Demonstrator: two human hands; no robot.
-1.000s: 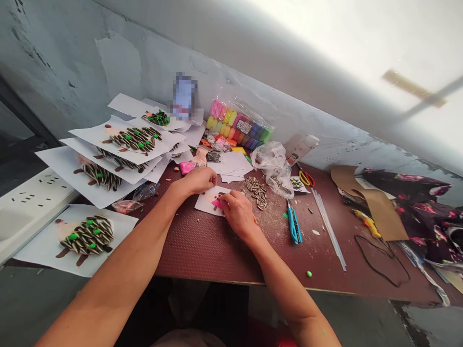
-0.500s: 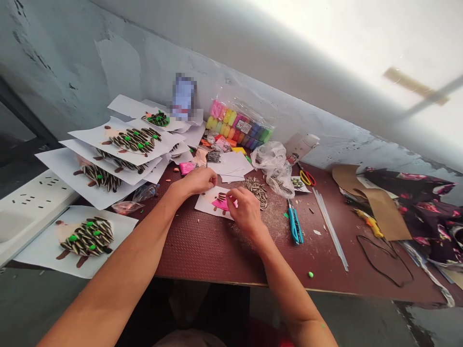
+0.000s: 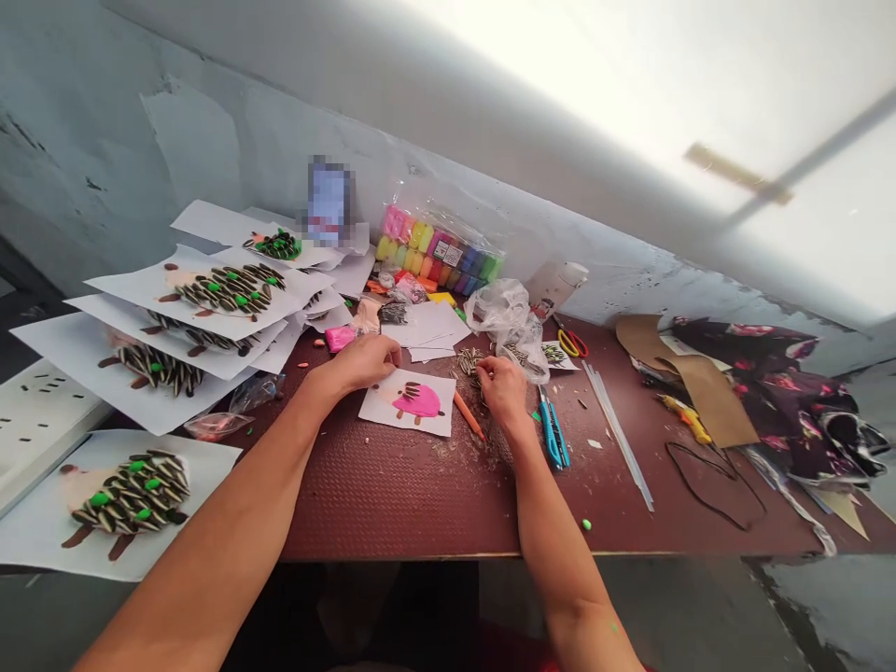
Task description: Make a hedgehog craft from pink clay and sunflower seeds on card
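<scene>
A small white card [image 3: 438,426] lies on the brown table, bearing a pink clay shape [image 3: 421,399] with a few striped seeds at its left part. My left hand [image 3: 371,362] rests at the card's upper left corner, fingers bent together; what they may grip is hidden. To the right, my right hand [image 3: 498,381] is at the edge of the seed pile [image 3: 469,361], its thumb and fingers pinched; anything between them is too small to make out. An orange tool [image 3: 469,416] lies between the card and my right hand.
Stacked papers with seed hedgehogs [image 3: 231,291] rise at the left, beside a white power strip [image 3: 35,401]. Clay packs [image 3: 441,252] lean at the back. Rightward are a plastic bag [image 3: 508,313], blue cutter [image 3: 553,431], scissors [image 3: 572,343], clear sticks [image 3: 620,437] and glue gun [image 3: 686,418].
My right hand has left the pink shape and moved right to the seed pile, uncovering the card and the orange tool. The whole view has shifted, with objects appearing further left.
</scene>
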